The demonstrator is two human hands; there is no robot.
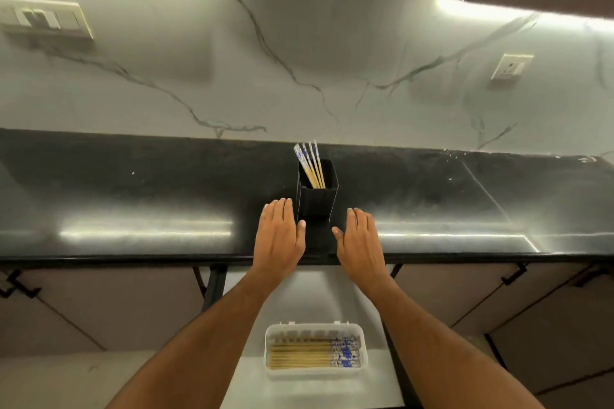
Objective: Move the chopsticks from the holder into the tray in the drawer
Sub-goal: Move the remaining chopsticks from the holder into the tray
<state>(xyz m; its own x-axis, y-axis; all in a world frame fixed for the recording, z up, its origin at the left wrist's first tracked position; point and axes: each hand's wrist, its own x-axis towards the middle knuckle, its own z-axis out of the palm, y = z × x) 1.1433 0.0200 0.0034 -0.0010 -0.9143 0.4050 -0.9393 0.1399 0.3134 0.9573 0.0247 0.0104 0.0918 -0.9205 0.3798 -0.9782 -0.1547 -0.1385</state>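
a black square holder (317, 192) stands on the dark countertop (133, 183), and four chopsticks (310, 163) lean in it, their blue-and-white patterned tops tipped toward eleven o'clock above the rim, bare bamboo shafts running down inside. the left hand (280, 232) lies flat at about eight o'clock of the holder, fingers straight and grasping nothing, thumb tip just beside the holder's lower left corner. the right hand (358, 239) is at four o'clock, likewise flat and empty, near the holder but apart from it.

straight down at six o'clock the drawer (319, 388) is pulled out, and a clear plastic tray (315, 329) in it already holds a row of chopsticks lying flat, patterned ends toward three o'clock.

the remaining sticks look light, stiff and thin, probably smooth enough to slide against one another. the best hold seems to be a pinch on the patterned tops, gathering all four, then lifting along their lean so the tips clear the rim. the holder itself looks light and could tip, so the other hand might steady it.
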